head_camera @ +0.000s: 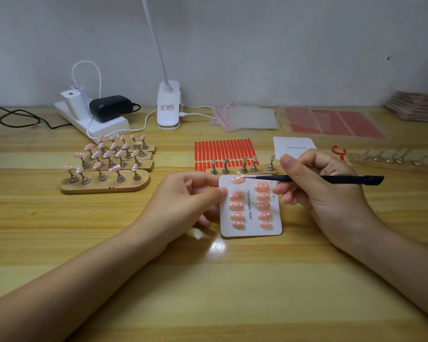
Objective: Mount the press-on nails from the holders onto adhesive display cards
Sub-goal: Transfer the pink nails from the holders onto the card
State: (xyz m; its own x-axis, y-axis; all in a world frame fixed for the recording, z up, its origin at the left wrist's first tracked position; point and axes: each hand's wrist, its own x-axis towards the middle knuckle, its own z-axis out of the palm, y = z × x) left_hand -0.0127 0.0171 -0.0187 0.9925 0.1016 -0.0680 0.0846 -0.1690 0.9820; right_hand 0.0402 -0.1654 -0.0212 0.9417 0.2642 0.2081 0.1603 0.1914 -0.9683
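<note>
Two hands work on a card of pink nails at a wooden desk.

The striped wooden desk [84,230] stands against a plain grey wall [257,45], with a white lamp [168,104] and a power strip [94,119] at the back. The left hand [183,201] pinches the left edge of the white card [250,208], which lies between both hands. The right hand [316,183] grips black tweezers [331,179], whose tip touches the top pink nail [237,179]. Wooden holders with more nails [104,166] sit to the left.
</note>
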